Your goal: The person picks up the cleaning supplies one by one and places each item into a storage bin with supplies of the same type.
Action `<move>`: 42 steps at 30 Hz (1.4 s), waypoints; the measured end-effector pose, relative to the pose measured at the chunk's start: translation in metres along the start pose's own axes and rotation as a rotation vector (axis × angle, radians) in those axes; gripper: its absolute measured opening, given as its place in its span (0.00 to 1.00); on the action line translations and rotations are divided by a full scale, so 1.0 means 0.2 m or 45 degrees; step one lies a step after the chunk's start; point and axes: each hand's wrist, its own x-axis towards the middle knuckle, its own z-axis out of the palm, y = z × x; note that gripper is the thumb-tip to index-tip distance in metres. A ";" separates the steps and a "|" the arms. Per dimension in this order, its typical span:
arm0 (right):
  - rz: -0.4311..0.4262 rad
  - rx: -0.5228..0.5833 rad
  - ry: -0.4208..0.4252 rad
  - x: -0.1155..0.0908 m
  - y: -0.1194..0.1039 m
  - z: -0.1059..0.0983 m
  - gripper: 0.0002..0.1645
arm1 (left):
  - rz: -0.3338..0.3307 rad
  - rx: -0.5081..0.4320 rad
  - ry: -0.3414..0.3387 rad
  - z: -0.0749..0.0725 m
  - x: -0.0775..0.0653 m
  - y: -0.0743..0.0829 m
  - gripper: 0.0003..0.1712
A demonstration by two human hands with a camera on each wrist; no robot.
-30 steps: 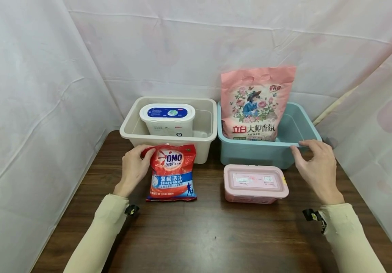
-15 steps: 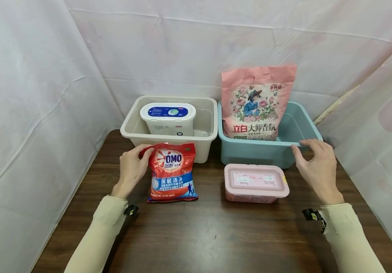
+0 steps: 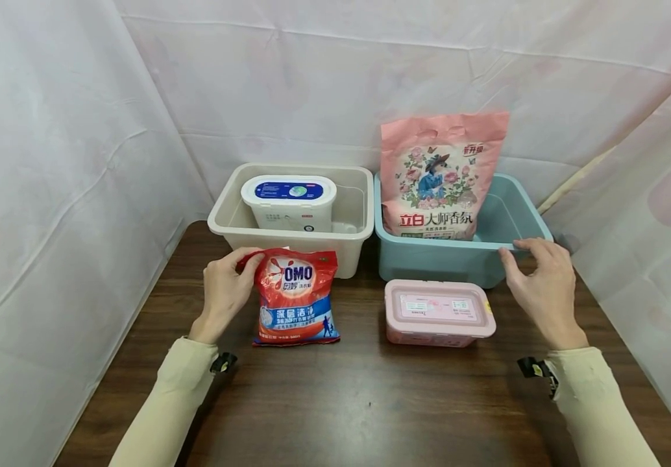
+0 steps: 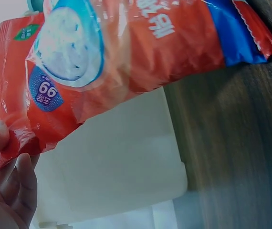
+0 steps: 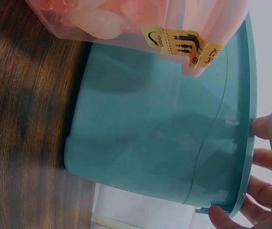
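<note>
Fingers (image 4: pixel 26 183) of the left hand (image 3: pixel 221 292) are pinching the top corner of the red bag (image 3: pixel 297 305), with the thumb sitting close against the plastic. The bag itself is standing on the surface (image 3: pixel 365 402) just in front of the cream bin (image 3: pixel 347 259), and its bottom edge looks to be resting there. Honestly not much is changing: compared with half a second ago, the bag's top edge is sagging a touch lower and its front is creasing a bit more. To me that's meaning the person is only holding it steady, not really getting it off the surface.

Moving right, the white tub (image 3: pixel 291 211) is sitting inside the cream bin, and the pink bag (image 3: pixel 443 175) is standing in the blue bin (image 3: pixel 423 259). The pink box (image 3: pixel 440 311) is lying in front of that one. The right hand (image 3: pixel 540 292) is resting on the blue bin's rim, thumb and forefinger apart, same as before; can't tell if it's actually gripping.
</note>
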 end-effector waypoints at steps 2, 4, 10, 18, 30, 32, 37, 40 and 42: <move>-0.006 0.003 0.004 0.00 0.00 0.00 0.20 | 0.006 -0.008 0.006 -0.01 0.00 0.01 0.08; -0.010 0.006 0.008 0.00 -0.01 0.00 0.20 | 0.004 -0.024 0.007 -0.01 0.00 0.02 0.08; -0.008 0.015 0.013 0.00 -0.01 0.01 0.19 | -0.026 -0.080 0.004 -0.03 -0.01 0.04 0.09; -0.009 0.013 0.022 0.00 0.00 0.01 0.19 | -0.056 -0.108 -0.003 -0.05 -0.02 0.07 0.07; -0.019 -0.001 -0.003 0.02 -0.02 -0.02 0.20 | -0.125 -0.243 -0.034 -0.09 -0.01 0.08 0.06; -0.020 0.003 -0.004 0.03 -0.02 -0.02 0.20 | -0.138 -0.261 -0.041 -0.09 -0.01 0.08 0.06; 0.002 0.006 -0.003 0.02 -0.01 -0.02 0.19 | -0.171 -0.324 -0.072 -0.10 -0.01 0.09 0.06; 0.007 0.004 -0.009 0.03 -0.01 -0.02 0.20 | -0.208 -0.349 -0.096 -0.11 0.00 0.10 0.07; 0.007 0.003 -0.014 0.04 -0.01 -0.02 0.20 | -0.236 -0.356 -0.109 -0.11 0.00 0.11 0.07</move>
